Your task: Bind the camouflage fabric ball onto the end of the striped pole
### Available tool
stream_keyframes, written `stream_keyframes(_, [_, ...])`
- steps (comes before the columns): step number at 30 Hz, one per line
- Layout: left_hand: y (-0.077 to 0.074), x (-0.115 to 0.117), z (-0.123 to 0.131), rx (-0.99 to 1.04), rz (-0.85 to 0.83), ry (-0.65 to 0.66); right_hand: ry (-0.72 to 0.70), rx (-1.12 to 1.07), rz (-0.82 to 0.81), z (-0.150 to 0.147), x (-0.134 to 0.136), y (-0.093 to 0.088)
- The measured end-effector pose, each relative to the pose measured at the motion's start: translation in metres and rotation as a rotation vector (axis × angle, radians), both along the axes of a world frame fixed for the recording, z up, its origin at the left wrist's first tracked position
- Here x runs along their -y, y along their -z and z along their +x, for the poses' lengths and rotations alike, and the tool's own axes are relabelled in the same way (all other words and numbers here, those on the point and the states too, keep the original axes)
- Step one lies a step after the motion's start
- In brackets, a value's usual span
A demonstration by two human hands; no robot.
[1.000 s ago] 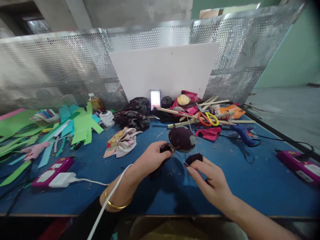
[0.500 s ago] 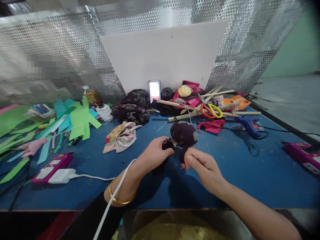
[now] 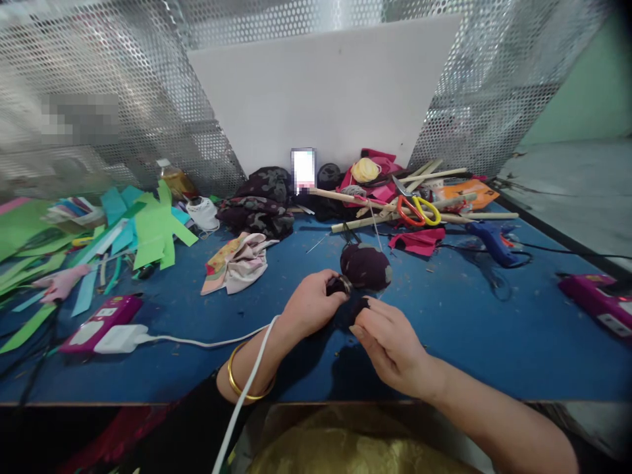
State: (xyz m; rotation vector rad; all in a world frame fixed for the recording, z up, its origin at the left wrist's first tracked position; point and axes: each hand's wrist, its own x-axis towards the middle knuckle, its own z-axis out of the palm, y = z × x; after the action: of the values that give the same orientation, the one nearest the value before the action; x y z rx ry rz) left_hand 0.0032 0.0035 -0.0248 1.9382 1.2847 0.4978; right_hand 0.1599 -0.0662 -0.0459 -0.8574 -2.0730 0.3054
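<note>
A dark maroon stuffed fabric ball (image 3: 366, 266) with a tied neck sits over the blue table (image 3: 494, 336). My left hand (image 3: 311, 304) is closed around the dark neck of that ball, just left of it. My right hand (image 3: 388, 339) pinches a small dark piece of fabric (image 3: 359, 306) right below the ball, almost touching my left fingers. A thin thread runs up from the ball toward the sticks behind it. A gold bangle (image 3: 241, 382) is on my left wrist.
Behind lie wooden sticks (image 3: 375, 220), orange-yellow scissors (image 3: 419, 210), pink cloth (image 3: 417, 241), a blue glue gun (image 3: 491, 241), dark fabric (image 3: 261, 210) and patterned cloth (image 3: 237, 262). Green and blue paper strips (image 3: 148, 230) lie left. A pink device (image 3: 101, 316) with white cable, another (image 3: 595, 303) right.
My right hand has moved left and closer to my left hand, bringing the small dark piece up against the ball's neck. The view has tilted down slightly.
</note>
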Motion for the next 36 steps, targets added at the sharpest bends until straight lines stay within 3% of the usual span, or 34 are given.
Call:
stream_keyframes(3, [-0.003,0.003,-0.002,-0.112,0.051,0.005,-0.049,0.02,-0.092,0.012,-0.007,-0.01])
stream_keyframes(6, [-0.01,0.007,-0.003,-0.209,0.079,0.028,-0.01,0.039,-0.116,0.028,-0.016,-0.029])
stream_keyframes(10, [-0.018,0.013,-0.004,-0.277,0.114,0.076,0.05,0.213,0.038,0.038,-0.029,-0.056])
stream_keyframes(13, [-0.02,0.018,-0.004,-0.314,0.136,0.113,0.006,0.306,0.117,0.036,-0.041,-0.069])
stream_keyframes(18, [-0.025,0.031,-0.005,-0.391,0.181,0.201,-0.175,0.302,-0.085,0.027,-0.071,-0.075])
stream_keyframes(23, [-0.035,0.043,-0.008,-0.409,0.257,0.271,-0.404,0.236,-0.476,0.023,-0.105,-0.067])
stream_keyframes(28, [-0.039,0.048,-0.012,-0.37,0.276,0.326,-0.606,0.001,-1.021,0.025,-0.121,-0.046])
stream_keyframes(33, [-0.047,0.05,-0.014,-0.308,0.274,0.207,-0.609,-0.092,-1.233,0.028,-0.119,-0.016])
stream_keyframes(36, [-0.054,0.049,-0.015,-0.27,0.258,0.204,-0.561,-0.188,-1.283,0.028,-0.115,0.001])
